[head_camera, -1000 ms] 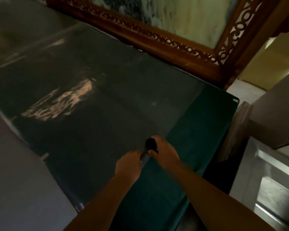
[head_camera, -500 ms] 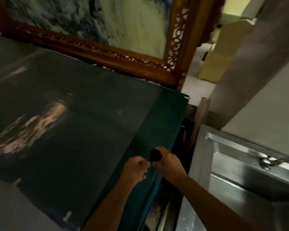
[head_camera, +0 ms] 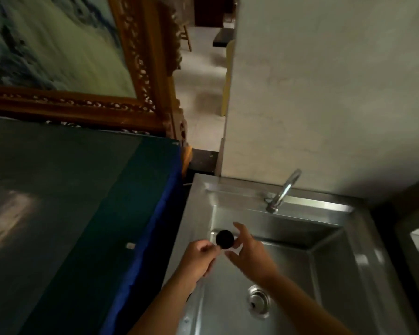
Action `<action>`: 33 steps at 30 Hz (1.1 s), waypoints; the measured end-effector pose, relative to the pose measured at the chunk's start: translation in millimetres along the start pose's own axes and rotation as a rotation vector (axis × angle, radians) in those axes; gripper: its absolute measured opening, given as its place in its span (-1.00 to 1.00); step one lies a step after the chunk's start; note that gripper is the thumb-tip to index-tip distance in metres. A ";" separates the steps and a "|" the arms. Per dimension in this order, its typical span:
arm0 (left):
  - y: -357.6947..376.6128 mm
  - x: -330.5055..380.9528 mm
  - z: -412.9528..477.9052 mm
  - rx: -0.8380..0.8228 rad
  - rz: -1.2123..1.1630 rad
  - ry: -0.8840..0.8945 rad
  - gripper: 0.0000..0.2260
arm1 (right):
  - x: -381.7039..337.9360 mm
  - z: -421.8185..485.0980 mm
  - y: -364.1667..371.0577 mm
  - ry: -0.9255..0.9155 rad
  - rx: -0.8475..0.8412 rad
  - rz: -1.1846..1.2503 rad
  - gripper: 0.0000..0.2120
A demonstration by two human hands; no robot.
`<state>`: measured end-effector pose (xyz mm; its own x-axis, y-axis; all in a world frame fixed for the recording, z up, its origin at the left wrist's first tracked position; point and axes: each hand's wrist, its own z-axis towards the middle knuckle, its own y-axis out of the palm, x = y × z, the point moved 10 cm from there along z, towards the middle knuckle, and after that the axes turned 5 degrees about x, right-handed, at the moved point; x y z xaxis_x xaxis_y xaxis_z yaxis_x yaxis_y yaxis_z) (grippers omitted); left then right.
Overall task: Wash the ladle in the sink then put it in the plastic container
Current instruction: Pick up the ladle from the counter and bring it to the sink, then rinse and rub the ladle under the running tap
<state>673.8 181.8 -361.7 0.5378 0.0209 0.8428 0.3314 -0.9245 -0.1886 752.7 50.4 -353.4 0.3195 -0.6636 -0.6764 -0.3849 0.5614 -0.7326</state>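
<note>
The ladle point(head_camera: 224, 239) shows as a dark round bowl end held over the left part of the steel sink point(head_camera: 339, 267); its handle is hidden inside my fist. My left hand point(head_camera: 200, 257) is shut on that handle. My right hand point(head_camera: 248, 252) sits just right of the bowl with its fingers spread, the thumb at the bowl's edge. No plastic container is in view.
A curved faucet point(head_camera: 282, 192) stands at the sink's back rim and a drain point(head_camera: 258, 302) lies below my hands. A dark green covered table point(head_camera: 82, 213) is on the left, a carved wooden frame point(head_camera: 143, 68) behind it, a plain wall point(head_camera: 324, 93) behind the sink.
The view and both hands have swung right, from over the table to over the sink. My right hand's fingers have spread off the ladle's dark end.
</note>
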 end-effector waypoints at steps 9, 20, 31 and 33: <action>103.1 0.6 3.6 0.039 0.056 -0.018 -0.80 | 136.3 -1.7 -69.1 0.146 -0.103 0.030 -0.65; 135.8 -1.5 42.8 0.039 0.033 -0.042 -0.77 | 184.2 104.1 -117.8 0.309 0.067 0.035 -0.88; 141.6 -17.2 94.3 0.002 0.072 -0.013 -0.76 | 213.2 167.9 -82.5 0.348 0.232 0.412 -0.92; 143.6 -20.4 99.3 -0.017 0.101 -0.003 -0.76 | 216.4 167.0 -79.4 0.382 0.278 0.485 -0.84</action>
<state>787.4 86.4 -456.1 0.5702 -0.0715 0.8184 0.2618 -0.9284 -0.2636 997.1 -55.2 -454.3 -0.1812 -0.4036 -0.8968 -0.1539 0.9123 -0.3795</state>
